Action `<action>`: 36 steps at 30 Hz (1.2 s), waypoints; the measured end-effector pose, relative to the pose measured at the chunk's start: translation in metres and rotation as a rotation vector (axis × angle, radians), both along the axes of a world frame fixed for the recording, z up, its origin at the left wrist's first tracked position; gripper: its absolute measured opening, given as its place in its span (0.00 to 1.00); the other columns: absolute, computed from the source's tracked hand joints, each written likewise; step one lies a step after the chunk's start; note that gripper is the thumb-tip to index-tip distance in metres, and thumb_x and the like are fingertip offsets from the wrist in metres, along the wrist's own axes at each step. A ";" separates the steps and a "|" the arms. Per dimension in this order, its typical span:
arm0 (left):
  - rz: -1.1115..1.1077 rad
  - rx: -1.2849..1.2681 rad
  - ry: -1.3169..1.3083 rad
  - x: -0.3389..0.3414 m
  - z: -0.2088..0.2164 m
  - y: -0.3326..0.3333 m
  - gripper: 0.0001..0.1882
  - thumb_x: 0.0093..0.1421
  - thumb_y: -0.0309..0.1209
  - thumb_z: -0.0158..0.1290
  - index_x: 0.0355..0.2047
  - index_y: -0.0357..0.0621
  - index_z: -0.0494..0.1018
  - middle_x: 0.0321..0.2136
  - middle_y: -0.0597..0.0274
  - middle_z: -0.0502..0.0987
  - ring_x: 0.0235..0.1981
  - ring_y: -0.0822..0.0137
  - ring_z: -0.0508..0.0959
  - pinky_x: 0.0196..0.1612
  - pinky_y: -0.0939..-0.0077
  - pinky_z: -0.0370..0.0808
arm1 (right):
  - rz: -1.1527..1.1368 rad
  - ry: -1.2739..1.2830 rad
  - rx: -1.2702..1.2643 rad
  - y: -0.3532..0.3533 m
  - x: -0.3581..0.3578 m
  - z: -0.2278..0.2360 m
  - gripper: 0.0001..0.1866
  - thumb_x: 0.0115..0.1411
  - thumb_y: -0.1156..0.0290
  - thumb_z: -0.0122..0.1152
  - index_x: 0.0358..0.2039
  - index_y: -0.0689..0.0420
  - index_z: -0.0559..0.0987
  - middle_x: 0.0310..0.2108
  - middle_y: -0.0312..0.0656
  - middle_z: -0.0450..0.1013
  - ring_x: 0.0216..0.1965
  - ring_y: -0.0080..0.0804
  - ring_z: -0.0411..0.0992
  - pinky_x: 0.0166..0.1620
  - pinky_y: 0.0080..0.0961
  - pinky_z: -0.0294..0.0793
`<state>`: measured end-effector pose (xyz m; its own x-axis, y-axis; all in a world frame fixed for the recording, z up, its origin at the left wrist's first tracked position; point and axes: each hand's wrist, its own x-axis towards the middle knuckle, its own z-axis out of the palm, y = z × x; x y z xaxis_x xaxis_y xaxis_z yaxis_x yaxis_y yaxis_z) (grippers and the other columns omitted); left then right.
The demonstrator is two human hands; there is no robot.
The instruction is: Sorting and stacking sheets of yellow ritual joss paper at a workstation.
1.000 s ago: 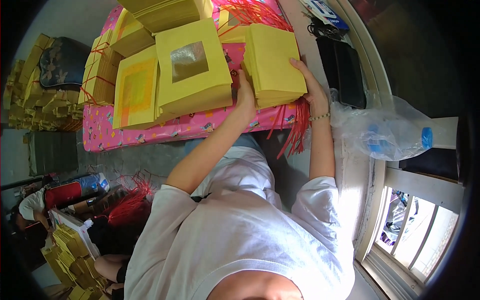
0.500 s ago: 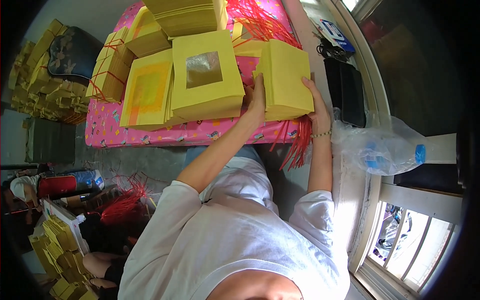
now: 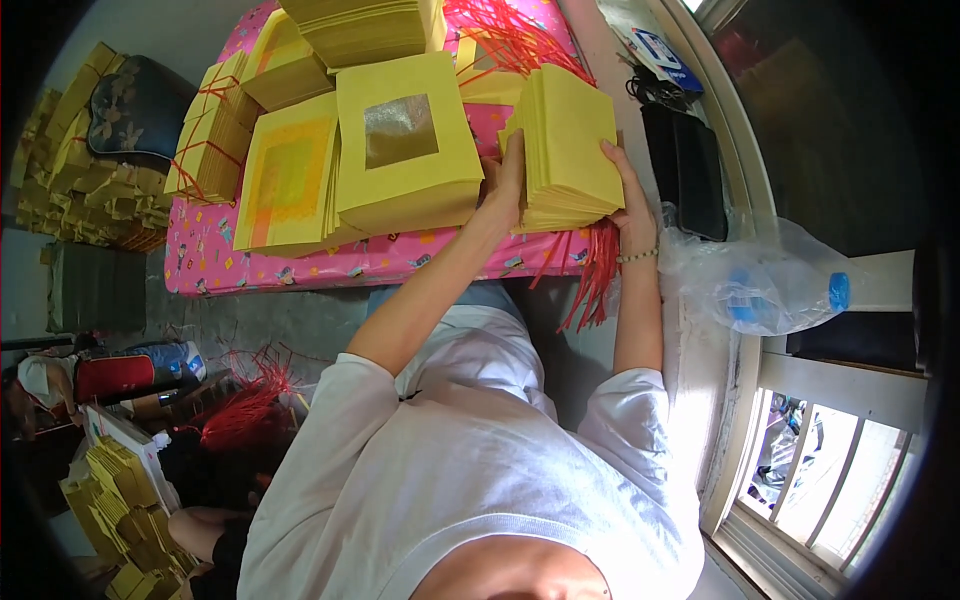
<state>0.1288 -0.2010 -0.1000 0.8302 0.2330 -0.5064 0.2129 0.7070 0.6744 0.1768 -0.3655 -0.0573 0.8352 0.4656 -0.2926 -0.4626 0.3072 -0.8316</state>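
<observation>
A thick stack of yellow paper sheets (image 3: pixel 572 145) stands tilted at the right end of a pink patterned table cover (image 3: pixel 420 262). My left hand (image 3: pixel 508 185) presses its left side, fingers pointing up. My right hand (image 3: pixel 633 205) grips its right edge, thumb on the front sheet. The stack's lower edges look slightly fanned. Just left lies another yellow stack with a silver square (image 3: pixel 400 130) on top, beside one bearing an orange-yellow square (image 3: pixel 288 175). Red strips (image 3: pixel 598 275) hang over the table edge below my right hand.
Tied yellow bundles (image 3: pixel 208 145) and a taller stack (image 3: pixel 370 42) stand farther back, near loose red strips (image 3: pixel 520 40). On the right ledge are a black case (image 3: pixel 685 170) and clear plastic wrapping (image 3: pixel 780 290) with blue parts. Another person (image 3: pixel 45 380) is at the far left.
Both hands keep hold of the yellow paper stack. Its lower edges look more spread than before. The whole view has shifted slightly.
</observation>
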 end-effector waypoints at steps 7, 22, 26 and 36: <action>0.001 -0.081 -0.034 0.005 -0.009 0.009 0.43 0.55 0.56 0.52 0.62 0.41 0.54 0.54 0.50 0.66 0.54 0.56 0.70 0.53 0.59 0.71 | 0.007 0.012 0.054 0.003 0.007 -0.006 0.28 0.56 0.54 0.61 0.52 0.59 0.70 0.46 0.42 0.71 0.46 0.30 0.71 0.47 0.24 0.71; 0.188 0.408 0.070 0.010 0.031 -0.013 0.46 0.52 0.58 0.54 0.56 0.32 0.51 0.51 0.43 0.65 0.52 0.55 0.69 0.55 0.65 0.63 | -0.125 -0.155 0.200 0.000 -0.003 0.018 0.24 0.58 0.57 0.58 0.50 0.60 0.72 0.45 0.41 0.73 0.45 0.31 0.73 0.48 0.25 0.72; 0.189 0.558 -0.096 -0.001 0.082 -0.013 0.47 0.53 0.58 0.52 0.58 0.33 0.50 0.55 0.38 0.60 0.56 0.48 0.64 0.58 0.63 0.60 | -0.199 -0.126 0.288 -0.003 -0.004 0.032 0.22 0.60 0.57 0.54 0.49 0.59 0.72 0.44 0.40 0.73 0.45 0.31 0.72 0.48 0.26 0.72; 0.058 0.545 -0.346 -0.031 0.165 0.047 0.48 0.56 0.55 0.49 0.64 0.36 0.42 0.59 0.38 0.56 0.59 0.51 0.61 0.59 0.65 0.61 | -0.160 -0.263 0.289 0.043 -0.039 0.120 0.24 0.61 0.54 0.53 0.51 0.58 0.71 0.46 0.40 0.73 0.46 0.29 0.72 0.49 0.26 0.72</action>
<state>0.0983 -0.1537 0.0647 0.9025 0.4306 -0.0081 -0.1096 0.2478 0.9626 0.1373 -0.3226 0.0623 0.9324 0.3556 0.0642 -0.1734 0.5962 -0.7839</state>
